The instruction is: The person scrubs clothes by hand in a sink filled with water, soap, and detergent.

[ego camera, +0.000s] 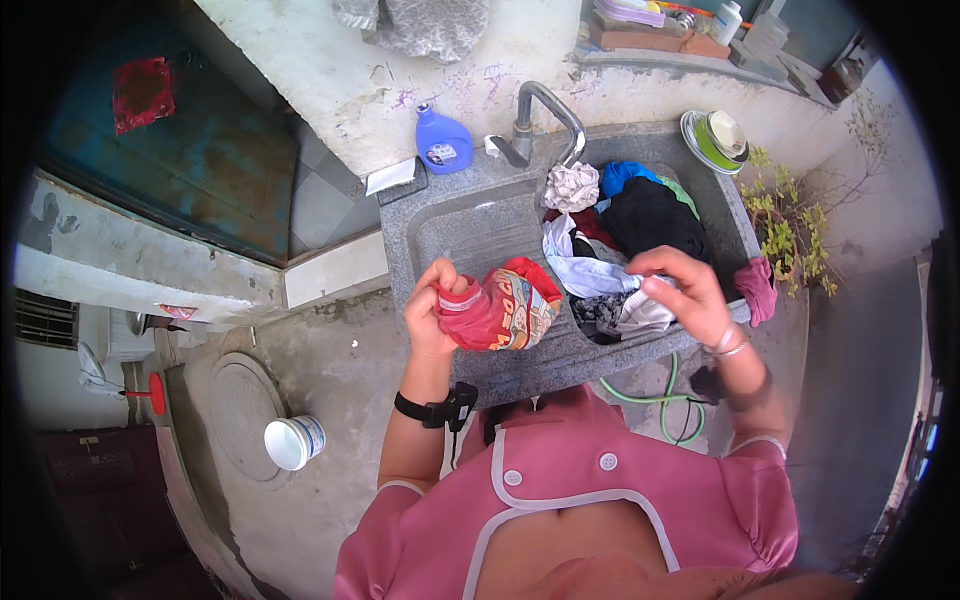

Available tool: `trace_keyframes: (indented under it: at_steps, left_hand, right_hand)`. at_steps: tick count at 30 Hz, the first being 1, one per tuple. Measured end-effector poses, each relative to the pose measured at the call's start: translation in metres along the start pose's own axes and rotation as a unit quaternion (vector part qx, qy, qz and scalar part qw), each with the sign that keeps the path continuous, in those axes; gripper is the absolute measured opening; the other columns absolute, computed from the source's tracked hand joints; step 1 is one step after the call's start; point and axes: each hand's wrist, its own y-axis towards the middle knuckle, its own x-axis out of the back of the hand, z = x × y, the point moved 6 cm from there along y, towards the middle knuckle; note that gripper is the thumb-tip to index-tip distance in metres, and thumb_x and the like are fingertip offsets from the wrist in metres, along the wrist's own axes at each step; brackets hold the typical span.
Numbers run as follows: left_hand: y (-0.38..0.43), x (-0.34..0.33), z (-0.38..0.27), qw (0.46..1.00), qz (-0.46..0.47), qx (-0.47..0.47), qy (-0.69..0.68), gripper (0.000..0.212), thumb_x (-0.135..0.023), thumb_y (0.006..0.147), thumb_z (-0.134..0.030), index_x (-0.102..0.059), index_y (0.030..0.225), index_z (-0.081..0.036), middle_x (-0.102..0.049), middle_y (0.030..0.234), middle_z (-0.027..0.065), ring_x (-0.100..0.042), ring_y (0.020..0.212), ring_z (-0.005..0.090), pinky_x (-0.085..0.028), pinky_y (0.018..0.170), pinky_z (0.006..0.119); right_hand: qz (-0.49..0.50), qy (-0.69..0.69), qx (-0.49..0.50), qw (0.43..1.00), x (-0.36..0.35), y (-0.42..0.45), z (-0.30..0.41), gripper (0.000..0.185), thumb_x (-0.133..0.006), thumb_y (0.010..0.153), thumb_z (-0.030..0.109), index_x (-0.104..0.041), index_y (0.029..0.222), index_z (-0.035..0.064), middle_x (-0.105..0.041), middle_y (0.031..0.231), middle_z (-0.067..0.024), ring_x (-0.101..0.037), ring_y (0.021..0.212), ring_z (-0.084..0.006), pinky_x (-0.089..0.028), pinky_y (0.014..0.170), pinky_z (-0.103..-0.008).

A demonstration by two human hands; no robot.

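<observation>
My left hand (433, 309) grips a bunched red garment (472, 315) with a colourful print, above the left part of the grey stone sink (465, 214). My right hand (690, 296) hovers over the laundry in the right basin, thumb and forefinger beside the end of a light blue cloth (592, 274). Whether those fingers pinch it cannot be made out. Around that cloth lie a black garment (649, 217), a bright blue piece (628, 177), a crumpled whitish cloth (571, 187) and a white striped cloth (649, 313).
A curved metal faucet (551, 101) rises behind the sink, with a blue detergent bottle (444, 142) to its left. Stacked bowls (716, 141) stand at the back right corner. A pink cloth (756, 291) hangs over the right rim. On the floor are a white bucket (295, 442) and a green hose (667, 397).
</observation>
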Motion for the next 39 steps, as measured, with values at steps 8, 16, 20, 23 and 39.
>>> trace_keyframes:
  at_steps: [8,16,20,23,39]
  left_hand:
    - [-0.007,-0.017,0.04,0.98,0.059,0.139,0.13,0.016,-0.037,0.058,-0.008,-0.042,0.072,-0.004,-0.046,0.071,0.0044,-0.043,0.063,0.0126,-0.036,0.059,0.023]
    - [-0.025,0.031,0.021,0.966,-0.107,0.099,0.214,0.028,-0.059,0.074,-0.005,-0.051,0.1,-0.001,-0.058,0.091,0.0067,-0.057,0.086,0.0157,-0.046,0.078,0.029]
    - [-0.036,0.069,0.034,0.937,-0.16,0.145,0.274,0.026,-0.061,0.077,-0.003,-0.052,0.102,-0.002,-0.06,0.095,0.0072,-0.058,0.086,0.0144,-0.047,0.077,0.03]
    - [-0.034,0.074,0.033,0.945,-0.214,0.107,0.221,0.022,-0.058,0.082,-0.008,-0.051,0.101,-0.002,-0.059,0.093,0.0068,-0.058,0.085,0.0151,-0.047,0.077,0.032]
    - [-0.015,0.062,0.121,0.928,-0.301,0.207,0.067,0.024,-0.05,0.086,-0.032,-0.057,0.09,-0.01,-0.061,0.083,0.0048,-0.061,0.074,0.0169,-0.05,0.067,0.032]
  right_hand:
    - [0.16,0.115,-0.009,0.98,-0.155,0.041,-0.112,0.049,-0.051,0.086,0.029,-0.041,0.126,0.0026,-0.039,0.131,-0.0138,-0.037,0.119,-0.024,-0.028,0.099,-0.0341]
    - [-0.046,0.527,-0.167,0.832,-0.137,0.021,-0.162,0.009,-0.05,0.078,0.001,-0.058,0.082,0.0013,-0.06,0.076,-0.0026,-0.057,0.07,-0.0097,-0.047,0.062,-0.0253]
    - [-0.05,0.558,-0.15,0.815,-0.119,0.031,-0.133,0.013,-0.057,0.079,0.006,-0.059,0.091,0.0016,-0.061,0.08,-0.0036,-0.057,0.07,-0.0102,-0.047,0.065,-0.0253]
    - [0.159,0.264,-0.114,0.944,-0.133,0.023,-0.111,0.025,-0.065,0.076,0.014,-0.06,0.097,0.0025,-0.061,0.082,-0.0028,-0.055,0.072,-0.0083,-0.045,0.067,-0.0227]
    - [-0.239,-0.181,-0.103,0.949,-0.138,0.058,-0.106,0.031,-0.056,0.079,0.027,-0.047,0.061,0.0047,-0.051,0.057,-0.014,-0.052,0.052,-0.034,-0.043,0.048,-0.0402]
